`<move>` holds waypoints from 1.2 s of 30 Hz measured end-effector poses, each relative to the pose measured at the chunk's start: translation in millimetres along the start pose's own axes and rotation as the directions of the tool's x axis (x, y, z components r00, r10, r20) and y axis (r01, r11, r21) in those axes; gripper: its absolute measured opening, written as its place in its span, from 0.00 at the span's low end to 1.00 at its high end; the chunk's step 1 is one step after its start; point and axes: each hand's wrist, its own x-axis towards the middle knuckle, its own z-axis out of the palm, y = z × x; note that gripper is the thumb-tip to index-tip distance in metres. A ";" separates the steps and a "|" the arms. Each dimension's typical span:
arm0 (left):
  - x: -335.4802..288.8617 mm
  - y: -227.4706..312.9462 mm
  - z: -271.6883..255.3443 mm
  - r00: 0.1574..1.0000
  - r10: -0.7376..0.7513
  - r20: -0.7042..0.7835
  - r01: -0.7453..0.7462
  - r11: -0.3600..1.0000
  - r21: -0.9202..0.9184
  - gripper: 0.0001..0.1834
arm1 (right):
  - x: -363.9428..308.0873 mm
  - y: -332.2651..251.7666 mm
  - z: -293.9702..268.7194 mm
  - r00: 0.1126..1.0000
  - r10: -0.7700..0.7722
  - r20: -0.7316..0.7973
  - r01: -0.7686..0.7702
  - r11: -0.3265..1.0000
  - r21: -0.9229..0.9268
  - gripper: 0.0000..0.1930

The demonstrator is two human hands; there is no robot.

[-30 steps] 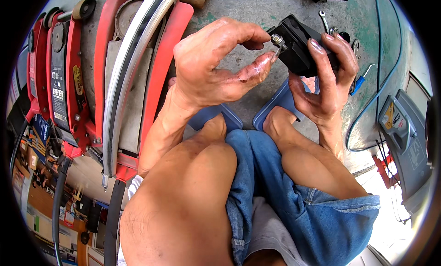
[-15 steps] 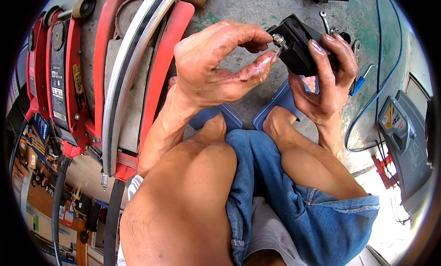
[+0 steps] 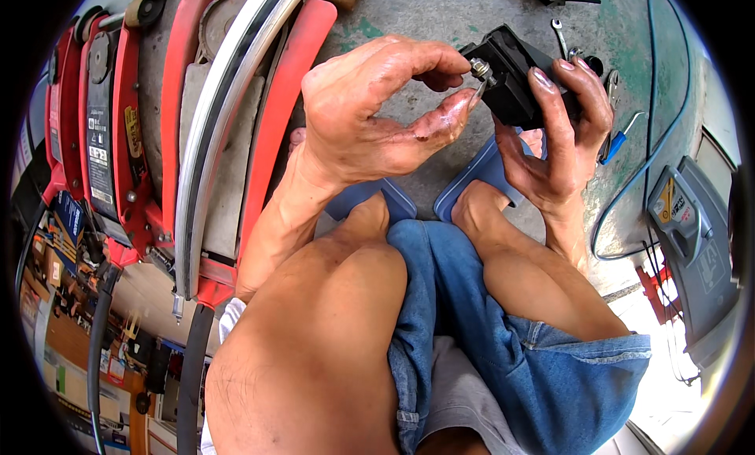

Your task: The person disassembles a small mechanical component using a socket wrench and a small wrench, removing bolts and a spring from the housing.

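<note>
My right hand (image 3: 562, 117) is closed around a black box-shaped part (image 3: 515, 77), its fingers over the near right side and the thumb below. From the part's left end sticks a short metal bolt with a nut (image 3: 480, 70). My left hand (image 3: 370, 109) is curled, with the index fingertip and thumb tip at either side of that nut. The skin of both hands looks dark and greasy around the fingers. The part is held above the concrete floor, over my sandalled feet.
Red floor jacks (image 3: 275, 132) stand along the left. To the right of my right hand lie an open-end wrench (image 3: 559, 36) and a blue-handled hooked tool (image 3: 617, 147). A blue hose (image 3: 653, 85) curves across the floor beside a grey machine housing (image 3: 692, 235).
Almost nothing differs. My left hand and the bolt have shifted very slightly right; the right hand keeps its hold on the black part.
</note>
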 end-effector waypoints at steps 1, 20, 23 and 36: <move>0.1 -0.3 0.5 1.000 0.005 -0.004 -0.005 1.000 -0.004 0.14 | -0.1 0.1 -0.3 1.000 0.001 -0.001 -0.001 1.000 0.001 0.40; -1.3 -2.0 1.4 1.000 -0.015 -0.019 0.014 1.000 -0.010 0.15 | 3.5 -4.9 -5.2 0.997 -0.003 0.077 0.009 0.996 -0.088 0.38; -2.0 -1.4 1.1 0.999 -0.028 -0.025 0.028 1.000 -0.011 0.15 | 3.6 -5.1 -3.4 0.997 -0.001 0.073 0.007 0.997 -0.081 0.37; -2.3 -7.0 6.4 0.995 -0.090 -0.034 0.090 0.996 0.015 0.19 | -6.7 1.2 20.5 0.996 0.063 -0.056 -0.061 0.997 0.038 0.44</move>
